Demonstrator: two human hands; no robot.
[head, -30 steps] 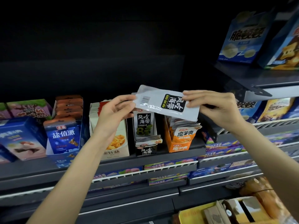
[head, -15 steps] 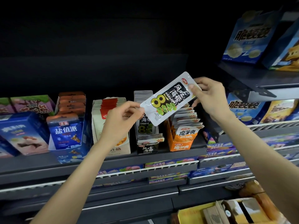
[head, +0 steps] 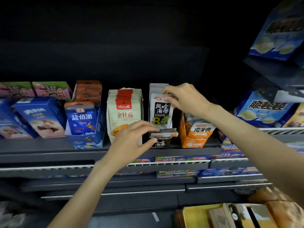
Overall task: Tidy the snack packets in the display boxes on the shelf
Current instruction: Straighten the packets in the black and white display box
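Pinching the top edge of the front seaweed packet (head: 160,112), the right hand (head: 184,100) is seen with thumb and fingers closed on that edge; the packet stands upright in the black display box (head: 162,143), at the head of a row of like packets behind it. The grip sits at the packet's upper right corner, with the printed face below it. The left hand (head: 131,142) is curled at the box's lower left, fingertips on the flat-lying packets (head: 166,133) stacked at the box front, thumb against the box wall; these are held between fingers and thumb. The box rests on the dark shelf (head: 49,148), between a cream mushroom-snack box (head: 124,116) on its left and an orange box (head: 195,134) on its right. A blue box (head: 83,122) stands further left.
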